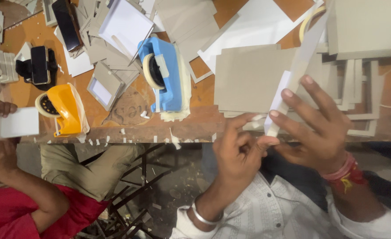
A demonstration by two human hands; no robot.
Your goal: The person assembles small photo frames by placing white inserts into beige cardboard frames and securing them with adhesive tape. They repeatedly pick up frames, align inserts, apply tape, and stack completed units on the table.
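A long white card piece (pixel 288 86) stands on edge over the table's front edge, running up and to the right. My left hand (pixel 237 152), with a silver bangle at the wrist, pinches its near end between thumb and forefinger. My right hand (pixel 321 126), with red thread at the wrist, holds the piece from the right, fingers spread along its side. Under the piece lies a stack of grey boards (pixel 248 79).
A blue tape dispenser (pixel 166 82) and a yellow tape dispenser (pixel 65 108) stand on the wooden table (pixel 129 128). Two phones (pixel 67 22) (pixel 40 64), grey board offcuts and white sheets lie about. At the left, a person in red holds a white card (pixel 18 122).
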